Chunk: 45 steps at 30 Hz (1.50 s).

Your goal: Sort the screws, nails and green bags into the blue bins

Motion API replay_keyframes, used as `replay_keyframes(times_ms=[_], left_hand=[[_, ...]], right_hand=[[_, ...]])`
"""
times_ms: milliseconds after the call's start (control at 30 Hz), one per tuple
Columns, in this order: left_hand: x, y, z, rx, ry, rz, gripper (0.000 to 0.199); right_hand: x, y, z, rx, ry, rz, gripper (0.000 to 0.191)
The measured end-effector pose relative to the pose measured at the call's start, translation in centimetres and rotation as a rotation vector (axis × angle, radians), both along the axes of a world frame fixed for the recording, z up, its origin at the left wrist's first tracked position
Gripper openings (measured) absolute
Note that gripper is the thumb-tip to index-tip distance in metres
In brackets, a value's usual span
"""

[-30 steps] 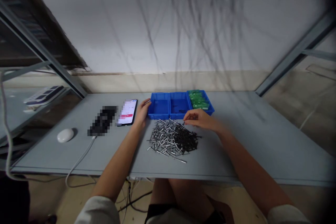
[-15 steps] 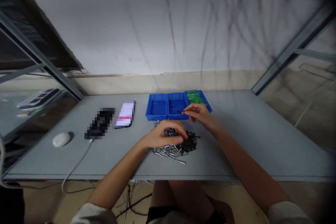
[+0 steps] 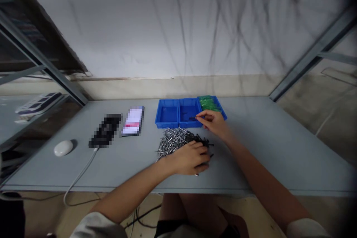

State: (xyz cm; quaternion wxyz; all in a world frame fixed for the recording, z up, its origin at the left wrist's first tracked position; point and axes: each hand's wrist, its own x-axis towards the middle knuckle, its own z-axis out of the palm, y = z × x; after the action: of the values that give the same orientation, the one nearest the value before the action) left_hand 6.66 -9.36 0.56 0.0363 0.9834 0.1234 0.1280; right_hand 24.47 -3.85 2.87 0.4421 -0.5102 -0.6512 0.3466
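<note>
Bench (image 3: 264, 137): rivet (image 3: 192, 118) in R hand (image 3: 213, 123) points left, over blue bin (image 3: 187, 99).

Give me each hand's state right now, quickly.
Left hand: curled over the rivet pile; cannot tell if it holds any.
Right hand: closed in a pinch, holding a black rivet.

Your one camera sits on your head, facing forward and down, close over the table (image 3: 264, 145), with the wall (image 3: 178, 26) beyond it.
</note>
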Motion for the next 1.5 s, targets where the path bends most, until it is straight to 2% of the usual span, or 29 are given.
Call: replay_keyframes(times_ms=[200,400,467,567,633,700,967,1200,1267,1333,1433,1500], left_hand=[[0.3,0.3,-0.7,0.176,0.044,0.093,0.021],[0.4,0.1,-0.5,0.226,0.038,0.152,0.019],[0.4,-0.4,-0.2,0.211,0.016,0.122,0.022],[0.6,-1.1,0.1,0.183,-0.003,-0.001,0.034],[0.8,-1.5,-0.2,0.183,-0.005,-0.070,0.042],[1.0,-1.7,-0.6,0.191,-0.004,-0.081,0.050],[0.8,-0.5,-1.3,0.233,0.005,0.111,0.060],[-0.3,0.9,0.3,0.092,-0.087,0.200,0.046],[-0.6,1.2,1.0,0.012,-0.153,0.237,0.038],[-1.0,1.8,1.5,-0.062,-0.259,0.307,0.031],[-2.0,3.3,2.1,-0.102,-0.534,0.462,0.022],[-3.0,4.5,2.2,-0.096,-0.764,0.586,0.018]], right_hand=[[-0.1,0.1,-0.3,0.045,-0.060,-0.029,0.024],[-0.2,0.1,-0.4,0.080,-0.136,-0.053,0.023],[-0.3,0.0,-0.4,0.101,-0.147,-0.062,0.022],[-0.3,0.0,-0.5,0.110,-0.122,-0.055,0.024],[-0.3,0.0,-0.6,0.106,-0.114,-0.049,0.024],[-0.3,0.1,-0.7,0.112,-0.127,-0.048,0.024],[0.0,0.6,-1.3,0.213,-0.279,-0.030,0.023],[0.9,0.9,-1.1,0.253,-0.298,-0.012,0.022],[1.4,0.8,-0.8,0.214,-0.308,0.046,0.022],[1.9,0.6,-0.4,0.120,-0.351,0.179,0.021],[2.6,0.4,0.1,-0.053,-0.477,0.409,0.020],[3.1,0.1,0.4,-0.142,-0.569,0.483,0.018]])
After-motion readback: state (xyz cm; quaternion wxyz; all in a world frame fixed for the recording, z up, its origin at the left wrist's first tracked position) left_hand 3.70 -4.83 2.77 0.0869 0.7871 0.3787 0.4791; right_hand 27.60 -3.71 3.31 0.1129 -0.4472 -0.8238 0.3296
